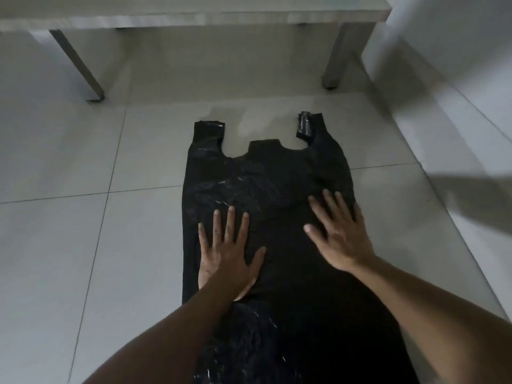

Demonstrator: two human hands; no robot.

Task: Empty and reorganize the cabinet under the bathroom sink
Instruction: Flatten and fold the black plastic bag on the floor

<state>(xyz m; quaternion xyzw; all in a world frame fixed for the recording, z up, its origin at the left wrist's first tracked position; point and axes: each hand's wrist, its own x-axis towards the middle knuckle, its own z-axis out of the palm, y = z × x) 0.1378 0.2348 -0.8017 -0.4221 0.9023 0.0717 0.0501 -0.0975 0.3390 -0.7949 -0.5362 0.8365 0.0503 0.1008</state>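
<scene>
nearest the camera, two bare forearms reach forward over a black, thin plastic carrier bag point(266, 184) that lies flat on the pale, large-tiled floor point(83, 151). the left hand point(230, 253) presses palm-down on the bag's left half, fingers straight and spread; the right hand point(338, 234) does the same on the right half, a little further up. the hands are apart, clamping nothing, simply flat on the plastic. beyond the fingertips the bag is creased and glossy, ending in two handle loops point(209, 131) that point away from the person, the right one twisted or rolled over. further off stand the grey legs of a low white table or bench point(80, 65), and a white wall or panel point(443, 79) rises at the right. no cabinet or sink shows here. the step looks like smoothing the bag flat, likely for folding and storing. the next move probably calls for sweeping the palms outward to push air out, then folding lengthwise without letting the slippery film slide.
</scene>
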